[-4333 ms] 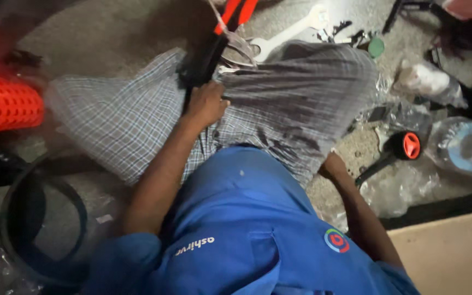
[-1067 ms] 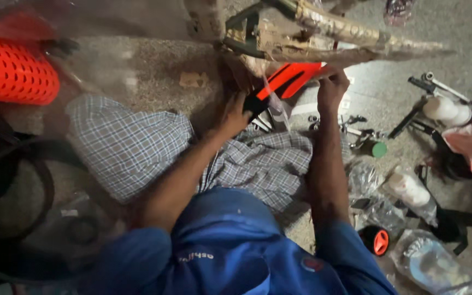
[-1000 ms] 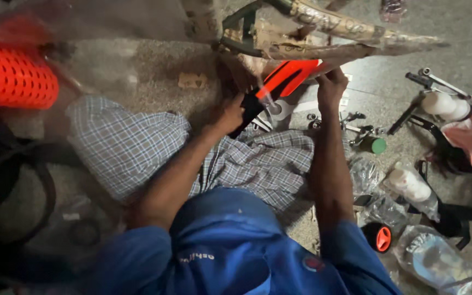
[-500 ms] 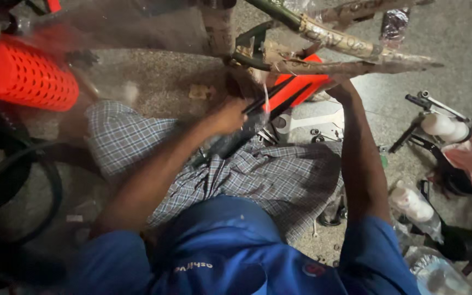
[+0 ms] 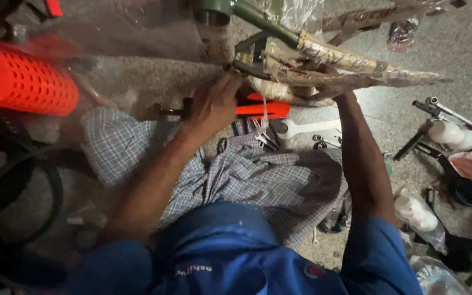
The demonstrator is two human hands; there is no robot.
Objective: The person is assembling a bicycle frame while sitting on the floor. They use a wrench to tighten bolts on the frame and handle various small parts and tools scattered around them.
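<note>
Frame (image 5: 312, 46): green tube, crinkled brown wrap, above your lap | your left hand (image 5: 214, 104) curled at its joint, grip unclear | your right hand (image 5: 331, 87) clasps wrapped tube | orange tool (image 5: 260, 109), floor below.

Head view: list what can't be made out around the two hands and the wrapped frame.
- Left hand: fingertips hidden against the wrapped frame; its grip cannot be told.
- Right hand: mostly hidden behind the frame's wrapping.
- Orange-handled tool: its working end is covered by the left hand.
- Frame: cut off by the top edge.
- Orange perforated cylinder: blurred, cut by the left edge.
</note>
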